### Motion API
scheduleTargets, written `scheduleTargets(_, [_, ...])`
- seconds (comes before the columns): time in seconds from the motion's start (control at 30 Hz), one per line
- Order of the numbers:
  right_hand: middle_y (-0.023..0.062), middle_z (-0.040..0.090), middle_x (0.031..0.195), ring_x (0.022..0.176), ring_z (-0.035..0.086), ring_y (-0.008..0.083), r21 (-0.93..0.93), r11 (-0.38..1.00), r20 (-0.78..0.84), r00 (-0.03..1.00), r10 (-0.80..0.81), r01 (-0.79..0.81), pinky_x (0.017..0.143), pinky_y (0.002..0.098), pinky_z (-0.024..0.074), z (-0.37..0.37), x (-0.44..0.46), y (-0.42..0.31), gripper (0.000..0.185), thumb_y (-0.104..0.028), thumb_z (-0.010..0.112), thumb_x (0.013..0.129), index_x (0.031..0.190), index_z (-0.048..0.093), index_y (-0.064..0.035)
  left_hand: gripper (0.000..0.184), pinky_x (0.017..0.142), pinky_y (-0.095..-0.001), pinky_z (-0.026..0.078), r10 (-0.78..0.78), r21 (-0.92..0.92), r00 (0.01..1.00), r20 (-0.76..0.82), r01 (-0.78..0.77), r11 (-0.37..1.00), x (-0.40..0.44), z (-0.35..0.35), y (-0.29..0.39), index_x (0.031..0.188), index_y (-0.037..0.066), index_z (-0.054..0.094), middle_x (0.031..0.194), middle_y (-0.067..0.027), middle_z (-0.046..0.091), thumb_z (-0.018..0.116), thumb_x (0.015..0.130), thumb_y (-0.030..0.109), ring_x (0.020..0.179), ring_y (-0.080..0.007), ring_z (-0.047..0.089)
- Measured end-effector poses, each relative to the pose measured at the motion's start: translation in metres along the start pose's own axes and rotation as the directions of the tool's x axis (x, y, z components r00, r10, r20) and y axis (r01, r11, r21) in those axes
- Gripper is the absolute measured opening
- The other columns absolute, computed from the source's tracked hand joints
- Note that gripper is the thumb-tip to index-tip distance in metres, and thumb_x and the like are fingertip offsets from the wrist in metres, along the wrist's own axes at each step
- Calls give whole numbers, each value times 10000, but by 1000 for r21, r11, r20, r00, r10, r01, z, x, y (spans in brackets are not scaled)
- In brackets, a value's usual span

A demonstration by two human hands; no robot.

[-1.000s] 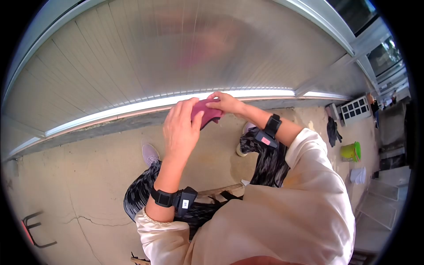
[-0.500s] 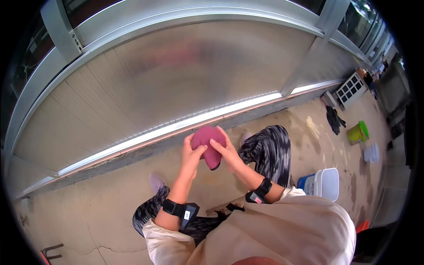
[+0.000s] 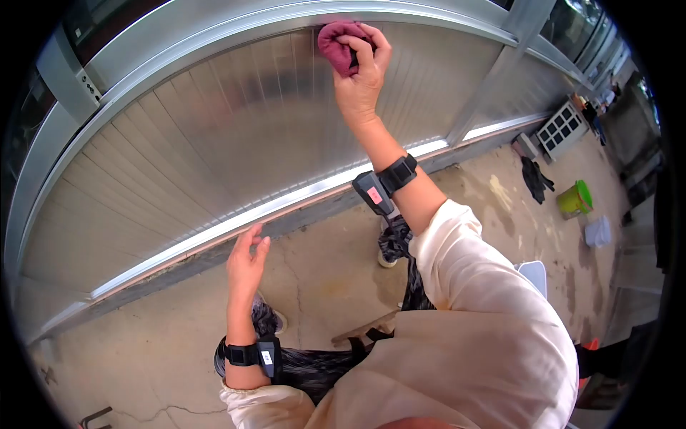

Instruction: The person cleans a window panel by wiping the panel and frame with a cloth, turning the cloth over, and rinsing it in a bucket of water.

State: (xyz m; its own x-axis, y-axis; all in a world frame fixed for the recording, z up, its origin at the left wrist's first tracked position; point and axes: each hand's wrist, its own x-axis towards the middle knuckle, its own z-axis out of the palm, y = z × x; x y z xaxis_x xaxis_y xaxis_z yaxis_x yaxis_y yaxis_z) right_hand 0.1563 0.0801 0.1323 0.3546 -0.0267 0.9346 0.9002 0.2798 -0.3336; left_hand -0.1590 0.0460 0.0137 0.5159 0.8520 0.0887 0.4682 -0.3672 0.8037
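A folded maroon cloth (image 3: 339, 47) is bunched in my right hand (image 3: 362, 80), which is raised to the top of the translucent ribbed panel (image 3: 250, 114). The cloth sits at the panel's upper edge, just below the silver metal frame (image 3: 286, 20). My fingers wrap round its right side, and a dark patch shows between them. Lower and to the left, my left hand (image 3: 246, 264) holds nothing. Its fingers are loosely bent and apart, near the bottom rail of the panel.
On the concrete floor to the right are a green bucket (image 3: 575, 199), a clear plastic container (image 3: 598, 232) and a black glove (image 3: 534, 179). A white bucket (image 3: 533, 276) is partly hidden behind my right sleeve. A grey rack with square openings (image 3: 562, 130) leans near the wall.
My left hand has let go of the maroon cloth and dropped to the left. My right hand has carried the cloth up to the panel's top edge, where it looks more bunched.
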Motion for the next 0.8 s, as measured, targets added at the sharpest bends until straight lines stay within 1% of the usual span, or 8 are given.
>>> scheduleTargets(0.1, [102,444,1138,1016,449,296,-208,932,71,955,-288,296,857,363,390,18,-26,24,417,-8,685,613,989,566,-145,300,770,-346,471,-11,246,998,56,-3,969,-7,2,-8,1107,128,590,1072,-71,606,578,836,257,953,-257,586])
scheduleTargets(0.2, [121,493,1188,1053,464,324,-135,985,121,989,-91,107,919,426,365,11,-70,17,365,0,629,644,996,590,-89,282,770,-360,462,-106,307,993,57,83,948,-12,-2,-3,1086,129,595,1062,-75,603,559,840,261,944,-279,581])
scheduleTargets(0.27, [119,498,1122,1002,469,329,-163,982,82,993,-80,93,864,431,384,12,-105,31,330,-7,713,579,869,584,-98,285,762,-361,463,-144,302,988,55,121,946,-12,-4,-6,1088,132,594,1052,-76,605,554,843,273,941,-279,582])
scheduleTargets(0.37, [111,470,1194,1054,449,319,-196,979,211,977,-16,58,889,449,372,3,-184,48,343,-40,706,604,921,594,-102,288,732,-359,464,-103,313,994,-28,106,944,-15,-9,-7,1091,139,592,1036,-76,605,555,842,278,870,-273,592])
scheduleTargets(0.4, [116,435,1118,1012,423,317,-249,967,266,964,8,61,831,380,386,0,-212,45,379,0,677,598,930,554,-136,289,715,-354,463,-138,313,990,-29,140,940,-15,-9,-4,1091,140,592,1034,-72,607,554,842,281,810,-265,590])
scheduleTargets(0.47, [120,430,1101,1012,407,328,-258,962,372,911,180,-85,835,399,383,-10,-259,45,371,27,668,579,890,535,-125,284,663,-345,460,-178,325,984,-27,177,929,-12,-9,2,1089,142,592,1015,-63,615,558,842,277,657,-242,563])
scheduleTargets(0.63, [71,438,1072,984,431,324,-472,800,411,710,571,-371,805,403,422,-25,-335,40,369,67,664,551,830,545,-143,274,643,-350,463,-97,343,995,-16,96,934,-7,-5,-1,1085,145,597,1002,-60,621,564,840,262,652,-246,564])
scheduleTargets(0.8, [55,483,1028,964,470,310,-549,747,480,590,650,-376,798,389,438,-31,-327,44,262,43,636,604,772,600,-154,278,687,-354,473,-126,392,992,-27,126,911,-11,-5,-1,1087,147,598,1022,-55,621,566,841,272,798,-264,603])
